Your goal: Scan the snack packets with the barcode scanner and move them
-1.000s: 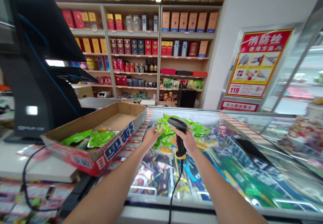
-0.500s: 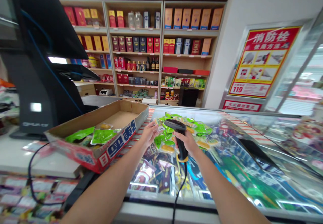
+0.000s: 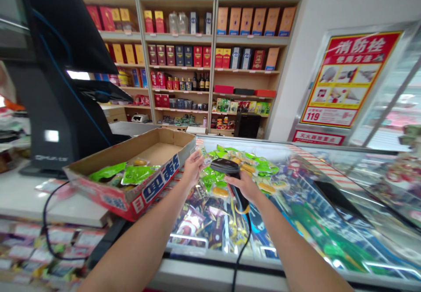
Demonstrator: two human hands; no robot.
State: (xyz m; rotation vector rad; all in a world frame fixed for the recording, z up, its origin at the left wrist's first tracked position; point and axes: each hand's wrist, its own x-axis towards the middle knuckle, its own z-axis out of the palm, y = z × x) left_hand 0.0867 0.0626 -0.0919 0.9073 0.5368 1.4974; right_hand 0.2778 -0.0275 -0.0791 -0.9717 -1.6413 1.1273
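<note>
My right hand (image 3: 242,184) is wrapped round the handle of a black barcode scanner (image 3: 225,165), whose head points left. In my left hand (image 3: 193,167) is the edge of a small clear plastic snack packet (image 3: 204,155), just left of the scanner's head; its contents are hard to make out. Beneath and beyond both hands, green snack packets (image 3: 263,165) and clear packets with yellow pieces (image 3: 219,191) lie in a pile on the glass freezer lid (image 3: 276,151). The scanner's cord runs down toward the front edge.
An open cardboard box (image 3: 138,204) with several green packets stands at left, beside a black checkout terminal (image 3: 66,108). A dark phone-like slab (image 3: 340,200) rests on the glass at right. Shelves of boxed bottles (image 3: 179,57) line the back wall.
The scanner has tilted, its handle bottom swinging right and its head shifting slightly left and down. My left hand has lifted the packet a little. The whole view has shifted slightly.
</note>
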